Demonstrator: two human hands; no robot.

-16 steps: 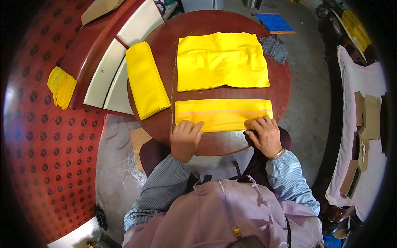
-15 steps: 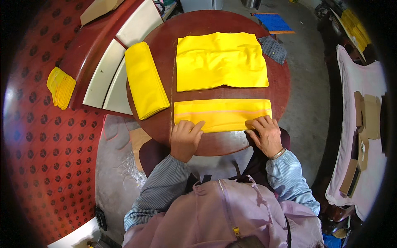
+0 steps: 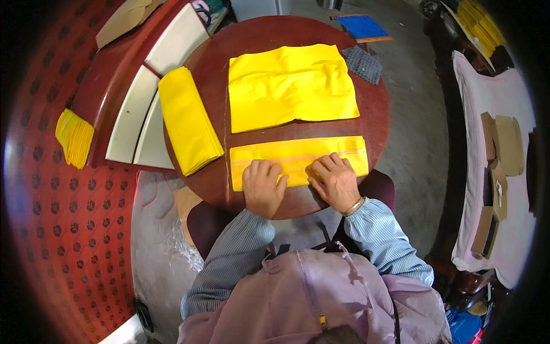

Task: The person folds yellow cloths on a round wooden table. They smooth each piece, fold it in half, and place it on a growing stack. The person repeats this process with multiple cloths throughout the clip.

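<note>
A long folded yellow cloth (image 3: 298,150) with a thin orange line along it lies near the table's front edge. My left hand (image 3: 263,184) presses on its left part, fingers bent slightly and thumb apart. On its right half rests my right hand (image 3: 335,182), a bangle at the wrist, fingers spread over the cloth. Neither hand grips anything. Beyond it lies a wider, wrinkled stack of yellow cloth (image 3: 292,89). Another folded yellow bundle (image 3: 190,120) sits slanted at the left of the round table.
The red-brown round table (image 3: 269,28) has a dark grey textured pad (image 3: 362,64) at its far right edge. Behind stands a stool with a blue seat (image 3: 364,27). Yellow stacks (image 3: 75,139) lie on the red patterned surface at left. Opened cardboard boxes (image 3: 507,146) lie on pale cloth at right.
Both hands have moved up from the near edge onto the cloth, and the right hand has come inward toward the left. The view has shifted slightly.
</note>
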